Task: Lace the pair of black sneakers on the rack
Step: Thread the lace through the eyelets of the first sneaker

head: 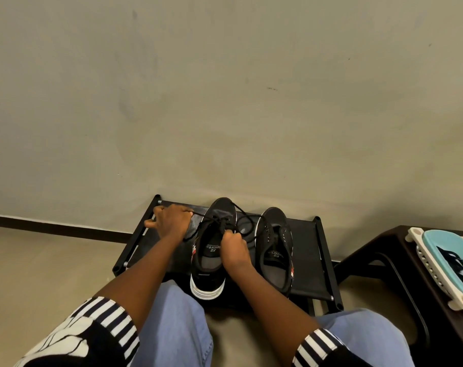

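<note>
The head camera looked down on a seated person in blue jeans and striped sleeves, working over a low black shoe rack [308, 263] set against a grey wall; two black sneakers stood side by side on its top shelf, toes to the wall; the left sneaker [212, 250], white-soled, had its heel hanging over the rack's near edge, while the right sneaker [275, 250] sat beside it, its eyelets showing bare; the left hand [172, 221] was clenched on one end of a black shoelace [241, 221], drawn taut out to the left of the shoe; the right hand [234, 250] pinched the lace near the left sneaker's tongue, fingers curled tight; a slack loop of lace lay between the two shoes; at right, a dark stool [399, 263] carried a blue-and-white tray [436, 245].
</note>
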